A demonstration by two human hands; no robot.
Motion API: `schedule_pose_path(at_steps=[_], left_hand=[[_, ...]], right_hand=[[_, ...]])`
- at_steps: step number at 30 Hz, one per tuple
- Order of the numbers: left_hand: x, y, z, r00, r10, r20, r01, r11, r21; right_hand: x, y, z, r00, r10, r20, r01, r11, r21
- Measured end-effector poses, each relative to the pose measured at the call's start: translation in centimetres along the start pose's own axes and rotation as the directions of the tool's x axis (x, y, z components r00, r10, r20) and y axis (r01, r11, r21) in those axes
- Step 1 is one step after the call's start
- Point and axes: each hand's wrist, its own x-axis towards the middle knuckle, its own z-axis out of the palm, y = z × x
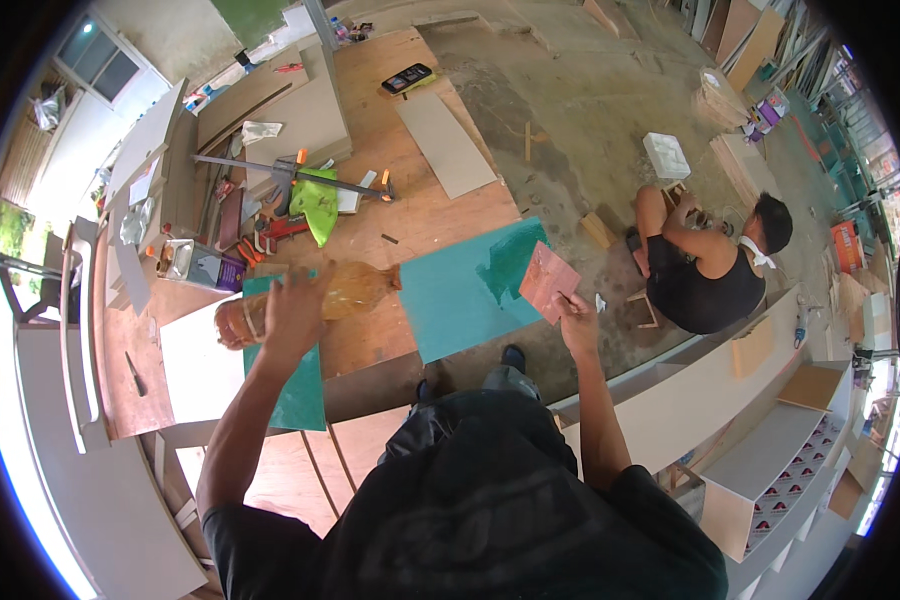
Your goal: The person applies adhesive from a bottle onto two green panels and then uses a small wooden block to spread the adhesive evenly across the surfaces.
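Note:
My left hand [292, 312] grips a large clear plastic jug of amber liquid [345, 292], held on its side over the wooden workbench [390, 190]. My right hand [577, 315] pinches a small reddish-brown laminate scrap [548, 280] by its lower corner, its edge resting on a teal panel [465, 290]. That teal panel lies on the bench in front of me and has a wet, glossy patch [510, 258] near the scrap. A second teal panel [295, 385] lies under my left forearm.
A green bag [315, 205], clamps and a long metal bar [280, 170] clutter the bench's left. A grey board [448, 145] and a phone-like device [407, 78] lie farther back. Another person [710, 265] sits on the concrete floor at right. White cabinet shelving [760, 420] stands at lower right.

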Motion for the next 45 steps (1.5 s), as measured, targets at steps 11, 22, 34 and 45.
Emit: schedule_pose_path(at_steps=[11,22,34,45], left_hand=[[8.5,10.0,-5.6,0.988,0.114,0.106,-0.139,0.953,0.27],[10.6,12.4,-6.8,0.986,0.165,0.039,-0.165,0.885,0.436],[10.0,11.9,-9.4,0.988,0.14,0.065,-0.154,0.942,0.298],[8.9,10.2,-9.9,0.991,0.129,0.038,-0.134,0.959,0.251]], right_hand=[[2.3,1.3,1.8,0.949,-0.293,0.119,0.308,0.941,-0.14],[1.2,-3.8,3.0,0.944,-0.282,0.174,0.309,0.938,-0.158],[1.8,-4.7,3.4,0.924,-0.339,0.177,0.361,0.926,-0.113],[2.0,-7.5,3.7,0.909,-0.395,0.132,0.403,0.915,-0.035]])
